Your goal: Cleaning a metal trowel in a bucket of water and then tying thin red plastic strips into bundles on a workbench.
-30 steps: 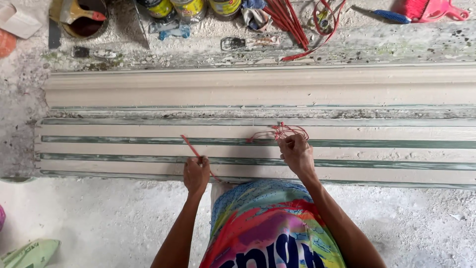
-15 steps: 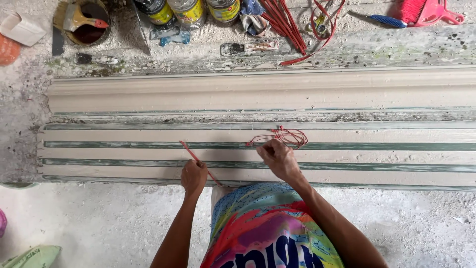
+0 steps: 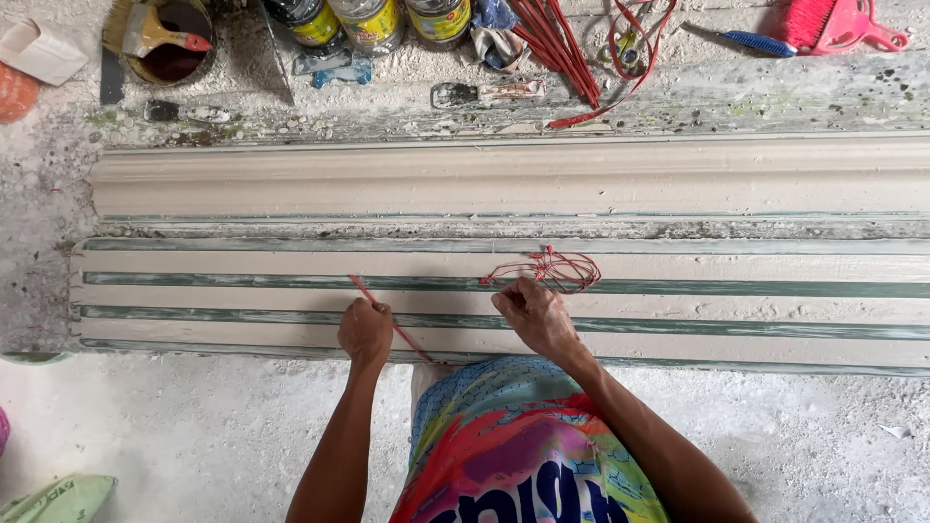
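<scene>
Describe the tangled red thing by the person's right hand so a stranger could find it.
Start at the long cream moulding with green grooves lying across the floor. Just above the right hand sits a small tangle of red cord, looped and knotted, unlike the straight red stick in the left hand.

We see left hand (image 3: 365, 331) gripping thin red stick (image 3: 390, 317) over long cream moulded plaster cornice (image 3: 678, 291); right hand (image 3: 531, 315) pinching tangled red string (image 3: 554, 269) lying on it.

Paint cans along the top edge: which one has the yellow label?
The middle can of the three; its label is yellow, while its neighbours look darker.
</scene>
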